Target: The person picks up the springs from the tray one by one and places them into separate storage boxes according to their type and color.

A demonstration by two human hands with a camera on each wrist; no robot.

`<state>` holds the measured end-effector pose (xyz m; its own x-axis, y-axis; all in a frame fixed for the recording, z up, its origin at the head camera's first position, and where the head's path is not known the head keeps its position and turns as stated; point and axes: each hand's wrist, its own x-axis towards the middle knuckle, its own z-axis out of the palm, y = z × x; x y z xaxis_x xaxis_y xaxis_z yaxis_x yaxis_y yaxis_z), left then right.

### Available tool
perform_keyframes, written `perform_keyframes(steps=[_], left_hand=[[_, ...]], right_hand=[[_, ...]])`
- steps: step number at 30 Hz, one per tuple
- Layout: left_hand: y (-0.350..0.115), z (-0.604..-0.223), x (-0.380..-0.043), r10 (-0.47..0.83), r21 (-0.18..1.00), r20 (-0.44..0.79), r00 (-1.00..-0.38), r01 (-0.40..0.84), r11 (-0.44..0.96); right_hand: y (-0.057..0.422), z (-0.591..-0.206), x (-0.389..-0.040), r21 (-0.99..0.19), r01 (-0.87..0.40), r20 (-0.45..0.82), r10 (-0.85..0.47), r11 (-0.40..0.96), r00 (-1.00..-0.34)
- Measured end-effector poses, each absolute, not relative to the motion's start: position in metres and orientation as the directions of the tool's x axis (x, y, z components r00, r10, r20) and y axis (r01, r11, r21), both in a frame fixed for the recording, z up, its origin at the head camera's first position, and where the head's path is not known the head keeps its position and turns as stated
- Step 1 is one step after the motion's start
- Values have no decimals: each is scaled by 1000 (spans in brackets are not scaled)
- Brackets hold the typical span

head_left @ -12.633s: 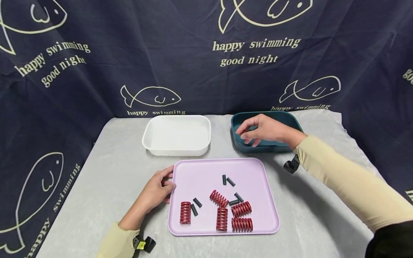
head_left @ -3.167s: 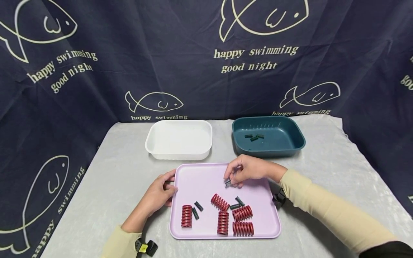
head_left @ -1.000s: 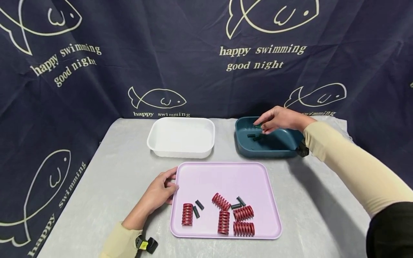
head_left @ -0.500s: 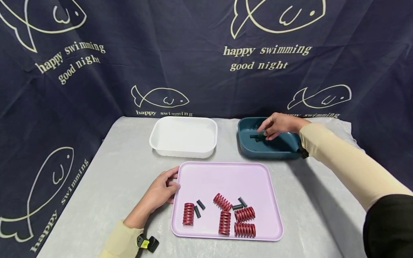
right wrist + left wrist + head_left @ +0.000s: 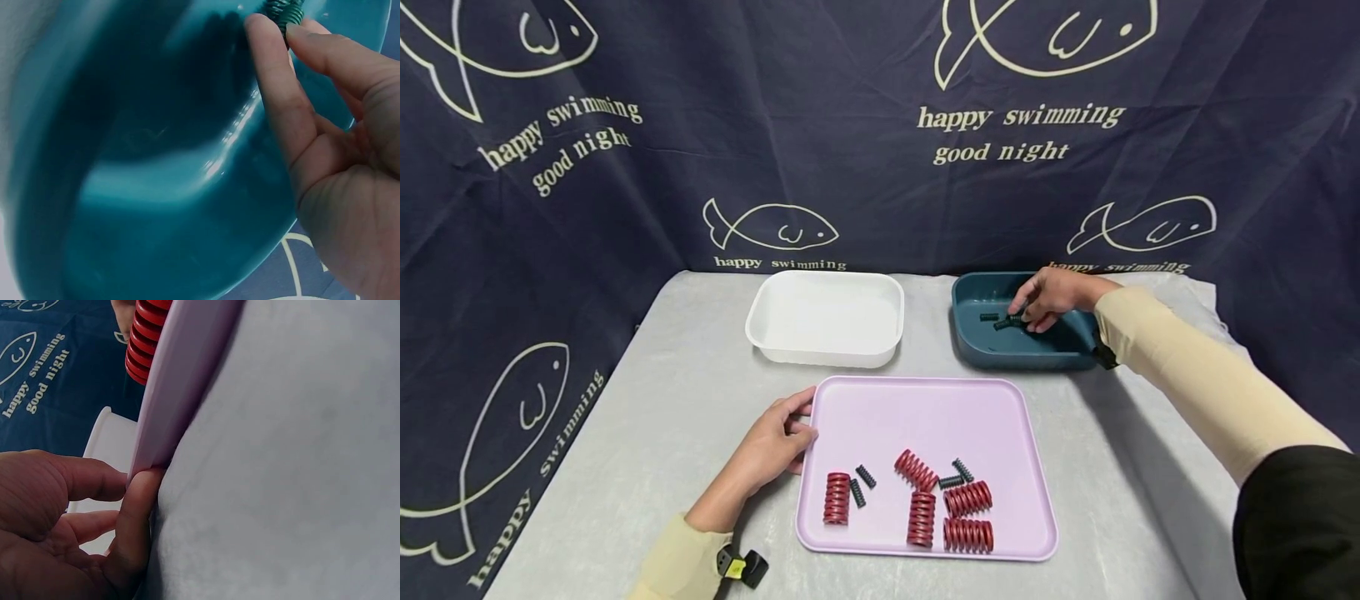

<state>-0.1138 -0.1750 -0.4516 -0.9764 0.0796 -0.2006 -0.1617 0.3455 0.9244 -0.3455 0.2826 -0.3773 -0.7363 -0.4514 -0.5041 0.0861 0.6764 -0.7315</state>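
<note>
My left hand (image 5: 777, 439) grips the left rim of the lilac tray (image 5: 917, 408); in the left wrist view its fingers (image 5: 134, 519) press the tray's edge from either side. Inside the teal bin (image 5: 966, 342), my right hand (image 5: 1051, 300) pinches a small dark green coil spring (image 5: 284, 14) between thumb and finger, low over the bin's floor. Other small springs (image 5: 989, 317) lie right beside those fingertips. On the tray rest several thick red coil springs (image 5: 921, 518) and several small dark green springs (image 5: 866, 476), in a left group and a right group.
A white bin (image 5: 827, 321) stands left of the teal one, behind the tray. Grey cloth (image 5: 685, 400) covers the table. A dark blue curtain (image 5: 850, 167) with fish prints hangs behind.
Small springs have gone from the tray's upper part, and several now lie in the teal bin. My right hand has carried a spring from tray to bin and lowered it. The left hand stays.
</note>
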Motion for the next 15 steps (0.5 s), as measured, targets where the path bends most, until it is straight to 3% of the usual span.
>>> perform_keyframes(steps=[15], left_hand=[[-174, -451, -116, 97, 926, -211, -973, -167, 337]], right_hand=[[295, -371, -335, -740, 42, -448, -445, 671, -775]])
